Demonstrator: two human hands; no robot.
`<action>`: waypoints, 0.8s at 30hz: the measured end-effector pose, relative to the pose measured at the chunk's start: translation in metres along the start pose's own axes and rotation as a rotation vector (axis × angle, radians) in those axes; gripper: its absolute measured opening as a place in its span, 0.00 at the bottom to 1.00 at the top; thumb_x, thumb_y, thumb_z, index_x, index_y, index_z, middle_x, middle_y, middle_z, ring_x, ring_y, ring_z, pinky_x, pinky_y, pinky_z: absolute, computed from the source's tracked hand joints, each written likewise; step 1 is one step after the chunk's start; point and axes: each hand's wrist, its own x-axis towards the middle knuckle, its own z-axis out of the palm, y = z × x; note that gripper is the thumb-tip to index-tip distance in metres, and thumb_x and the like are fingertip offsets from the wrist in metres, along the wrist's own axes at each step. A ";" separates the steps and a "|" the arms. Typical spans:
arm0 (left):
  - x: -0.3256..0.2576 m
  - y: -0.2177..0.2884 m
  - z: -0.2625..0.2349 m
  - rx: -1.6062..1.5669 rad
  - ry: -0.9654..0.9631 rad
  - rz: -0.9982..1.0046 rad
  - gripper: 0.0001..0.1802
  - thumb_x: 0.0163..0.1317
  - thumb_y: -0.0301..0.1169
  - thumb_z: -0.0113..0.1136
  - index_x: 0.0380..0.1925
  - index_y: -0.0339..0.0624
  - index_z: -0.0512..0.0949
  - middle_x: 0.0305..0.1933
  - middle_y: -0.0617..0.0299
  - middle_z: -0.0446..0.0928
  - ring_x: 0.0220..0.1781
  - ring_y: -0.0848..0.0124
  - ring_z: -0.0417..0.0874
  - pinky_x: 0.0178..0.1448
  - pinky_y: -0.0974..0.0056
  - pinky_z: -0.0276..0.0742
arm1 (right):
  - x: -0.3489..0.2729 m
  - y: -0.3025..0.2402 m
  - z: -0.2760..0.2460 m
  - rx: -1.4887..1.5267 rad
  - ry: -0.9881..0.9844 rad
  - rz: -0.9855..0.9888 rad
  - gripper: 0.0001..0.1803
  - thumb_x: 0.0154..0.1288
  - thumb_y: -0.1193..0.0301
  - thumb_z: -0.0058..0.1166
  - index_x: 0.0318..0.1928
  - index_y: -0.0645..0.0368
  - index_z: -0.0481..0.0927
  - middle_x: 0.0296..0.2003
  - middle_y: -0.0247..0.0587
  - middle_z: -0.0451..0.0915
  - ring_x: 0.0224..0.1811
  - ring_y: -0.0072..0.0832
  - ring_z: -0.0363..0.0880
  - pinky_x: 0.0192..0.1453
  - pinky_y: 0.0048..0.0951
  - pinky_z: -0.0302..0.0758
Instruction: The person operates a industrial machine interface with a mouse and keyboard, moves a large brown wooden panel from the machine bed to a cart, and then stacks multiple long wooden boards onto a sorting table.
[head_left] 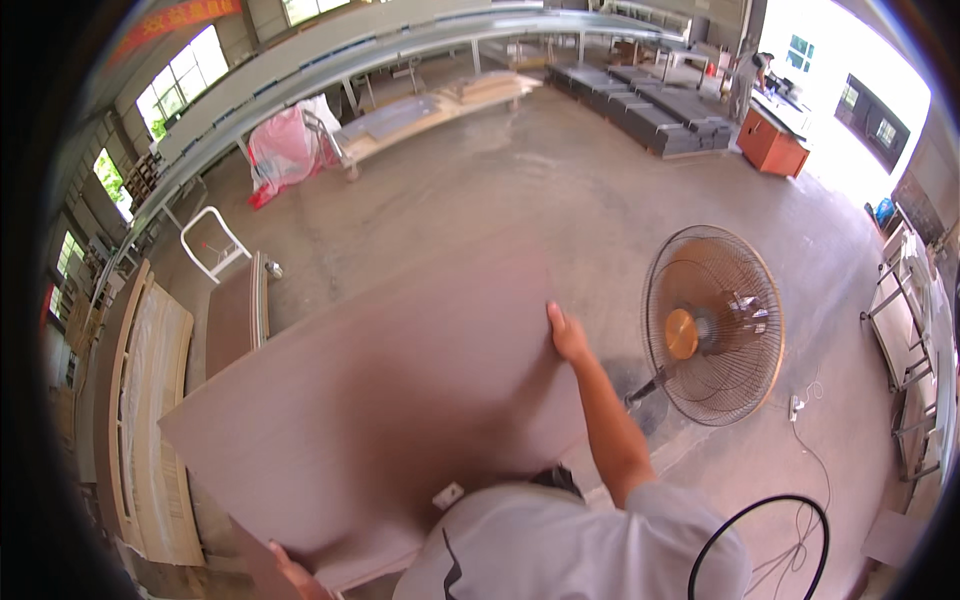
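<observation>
A large flat brownish-pink board (400, 370) fills the space in front of me, tilted and slightly blurred. My right hand (567, 334) grips its right edge, thumb on the upper face and the other fingers mostly hidden. At the near-left edge, my left hand (295, 574) holds the same board, partly cut off by the picture's lower rim. Close to my body, a small white block-like piece (448, 495) shows at the near edge of the board; its kind is unclear. Another brownish surface (255, 560) shows below the board's lower left.
A caged pedestal fan (712, 325) stands close on my right, with a cable (815, 455) trailing over the floor. Stacked boards (160, 420) and a white-handled trolley (215, 245) are on the left. Grey stacks (645, 108), an orange bench (772, 142) and a person (745, 80) are farther back.
</observation>
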 end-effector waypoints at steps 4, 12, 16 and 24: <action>0.104 0.036 0.089 0.211 0.116 -0.013 0.35 0.80 0.49 0.51 0.69 0.24 0.70 0.71 0.37 0.73 0.68 0.53 0.76 0.77 0.57 0.66 | 0.152 -0.074 0.077 0.075 -0.134 0.046 0.42 0.78 0.39 0.39 0.48 0.74 0.83 0.47 0.74 0.82 0.58 0.64 0.79 0.64 0.48 0.73; 0.318 0.093 0.337 -0.089 -0.063 -0.052 0.36 0.79 0.48 0.51 0.72 0.26 0.65 0.74 0.46 0.70 0.72 0.56 0.72 0.80 0.57 0.60 | 0.410 -0.096 0.246 0.155 -0.034 -0.027 0.44 0.79 0.38 0.38 0.45 0.76 0.82 0.39 0.65 0.84 0.49 0.45 0.83 0.59 0.41 0.75; 0.445 0.231 0.506 -0.285 -0.223 -0.151 0.36 0.78 0.50 0.53 0.69 0.26 0.70 0.72 0.48 0.72 0.70 0.59 0.74 0.77 0.56 0.63 | 0.544 -0.097 0.285 0.118 0.035 0.112 0.45 0.79 0.37 0.38 0.45 0.76 0.83 0.38 0.58 0.85 0.47 0.39 0.82 0.59 0.39 0.75; 0.683 0.345 0.790 -0.274 -0.390 -0.068 0.40 0.76 0.55 0.54 0.70 0.27 0.70 0.73 0.49 0.72 0.74 0.58 0.71 0.80 0.55 0.60 | 0.779 -0.116 0.374 0.218 0.197 0.153 0.48 0.80 0.36 0.35 0.52 0.77 0.82 0.46 0.53 0.87 0.53 0.40 0.82 0.63 0.39 0.74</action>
